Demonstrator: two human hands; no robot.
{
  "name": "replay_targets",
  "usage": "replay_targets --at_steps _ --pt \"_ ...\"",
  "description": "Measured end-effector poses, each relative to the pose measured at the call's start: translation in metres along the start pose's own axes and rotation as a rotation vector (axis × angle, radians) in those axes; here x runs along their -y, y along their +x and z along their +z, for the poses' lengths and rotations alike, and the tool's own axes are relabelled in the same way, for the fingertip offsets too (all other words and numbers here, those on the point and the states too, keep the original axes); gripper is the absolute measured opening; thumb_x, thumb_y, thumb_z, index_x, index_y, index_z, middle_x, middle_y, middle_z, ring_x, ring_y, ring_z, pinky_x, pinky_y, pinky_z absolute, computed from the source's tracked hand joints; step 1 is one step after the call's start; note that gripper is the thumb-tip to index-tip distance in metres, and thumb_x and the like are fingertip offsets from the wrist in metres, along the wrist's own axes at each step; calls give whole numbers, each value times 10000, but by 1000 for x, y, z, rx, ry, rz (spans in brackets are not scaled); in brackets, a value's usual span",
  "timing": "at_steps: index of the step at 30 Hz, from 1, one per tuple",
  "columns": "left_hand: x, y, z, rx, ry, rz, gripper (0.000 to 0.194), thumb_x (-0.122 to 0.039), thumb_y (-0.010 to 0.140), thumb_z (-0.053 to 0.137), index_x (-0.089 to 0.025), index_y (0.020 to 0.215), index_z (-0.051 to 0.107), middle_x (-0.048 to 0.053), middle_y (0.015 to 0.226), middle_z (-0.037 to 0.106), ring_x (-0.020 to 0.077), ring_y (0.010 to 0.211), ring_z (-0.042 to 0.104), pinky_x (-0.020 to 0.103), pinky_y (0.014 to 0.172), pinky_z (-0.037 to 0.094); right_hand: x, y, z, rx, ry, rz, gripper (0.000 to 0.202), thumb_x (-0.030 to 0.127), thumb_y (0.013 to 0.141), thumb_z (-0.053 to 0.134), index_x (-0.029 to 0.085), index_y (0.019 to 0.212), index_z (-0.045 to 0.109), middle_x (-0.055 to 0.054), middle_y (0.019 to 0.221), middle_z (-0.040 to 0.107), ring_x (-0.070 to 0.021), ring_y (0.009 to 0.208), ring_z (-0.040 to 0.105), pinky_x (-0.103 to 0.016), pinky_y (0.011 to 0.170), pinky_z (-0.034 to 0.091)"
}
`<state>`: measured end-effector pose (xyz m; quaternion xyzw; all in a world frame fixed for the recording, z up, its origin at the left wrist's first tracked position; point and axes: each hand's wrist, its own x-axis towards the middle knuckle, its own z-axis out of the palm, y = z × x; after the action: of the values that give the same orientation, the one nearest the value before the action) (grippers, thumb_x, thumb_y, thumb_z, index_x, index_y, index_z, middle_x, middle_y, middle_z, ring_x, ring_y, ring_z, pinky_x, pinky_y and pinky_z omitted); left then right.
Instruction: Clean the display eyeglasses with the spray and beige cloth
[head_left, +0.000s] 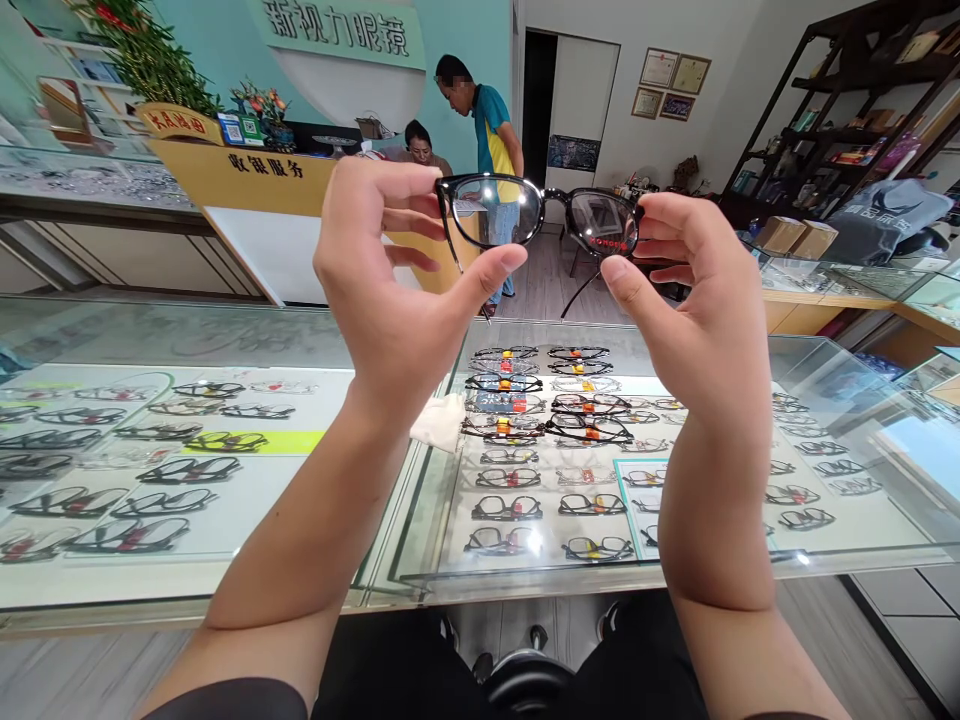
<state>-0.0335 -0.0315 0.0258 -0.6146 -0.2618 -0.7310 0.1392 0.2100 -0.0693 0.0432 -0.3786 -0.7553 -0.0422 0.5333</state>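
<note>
A pair of black-framed eyeglasses (553, 196) is held up in front of me, above the glass counter. Red lettering shows on its right lens, and its temples hang open and point down. My left hand (409, 255) pinches the left end of the frame, thumb low by the left lens. At the other end, my right hand (690, 275) grips the right corner, thumb tip just under the right lens. Below the hands, several eyeglasses (589, 430) with orange tags lie in rows on the counter. A crumpled white cloth (441, 422) rests left of those rows.
More eyeglasses (161, 500) fill the glass display counter (300, 335) to the left and right. Beyond it, one person (491, 130) stands beside a reception desk (300, 190) and another person (421, 145) is behind it. Cardboard boxes (780, 235) sit on a counter at right.
</note>
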Motion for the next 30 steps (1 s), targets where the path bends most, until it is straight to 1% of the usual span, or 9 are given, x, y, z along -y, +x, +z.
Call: replay_targets --at_steps 6,11,14,17,19,21,24,27,30 --pt "5 1 -2 2 22 13 687 -916 807 751 -329 1155 670 17 1067 729 208 875 755 317 561 459 0 1 1 -38 1 -25 508 683 1046 622 376 1451 614 -108 1443 697 -377 1366 680 -642 1116 621" --pt "23 2 -1 66 -22 25 786 -939 772 767 -329 1254 649 52 1173 742 261 1011 792 296 567 524 7 0 1 -79 30 -5 533 647 1024 681 390 1481 590 -106 1513 668 -387 1401 668 -616 1068 653" --pt "39 3 4 9 -69 70 857 -974 765 732 -353 1346 627 68 1251 702 291 1106 778 275 580 538 13 -1 1 -109 87 -13 485 578 1044 670 402 1488 590 -93 1572 635 -373 1436 662 -578 1075 659" --pt "48 5 10 -90 -138 173 913 -1000 725 736 -379 1384 623 76 1285 651 307 1131 758 264 558 506 13 -1 4 -149 153 -39 399 471 1079 613 419 1474 603 -55 1586 630 -337 1455 664 -561 1127 644" --pt "48 6 12 -136 -149 243 935 -1015 717 724 -377 1393 623 80 1269 630 303 1128 745 270 561 494 12 0 6 -186 210 -46 356 383 1076 611 398 1430 645 -48 1545 671 -311 1429 686 -529 1124 647" --pt "42 6 12 -154 -116 294 918 -1013 740 708 -381 1399 622 75 1240 611 301 1166 726 287 583 503 11 2 7 -227 262 -18 303 315 1063 625 344 1353 706 -60 1442 743 -289 1343 734 -480 1048 675" --pt "33 7 9 -152 -58 334 832 -967 805 701 -393 1403 639 69 1210 603 301 1223 706 301 584 503 12 3 7 -266 288 49 224 325 1072 640 290 1247 776 -66 1272 816 -272 1195 788 -451 956 694" --pt "34 8 9 -146 -42 348 777 -917 855 703 -378 1412 649 78 1231 620 299 1236 696 308 575 492 11 5 7 -309 305 62 219 326 1087 641 270 1198 821 -55 1155 831 -260 1099 797 -439 906 681" --pt "47 10 12 -153 -97 442 996 -1017 709 729 -344 1434 624 96 1261 619 285 1212 684 280 527 459 6 6 8 -322 364 54 226 292 1091 630 246 1166 839 -28 1076 824 -231 1039 793 -402 842 650"
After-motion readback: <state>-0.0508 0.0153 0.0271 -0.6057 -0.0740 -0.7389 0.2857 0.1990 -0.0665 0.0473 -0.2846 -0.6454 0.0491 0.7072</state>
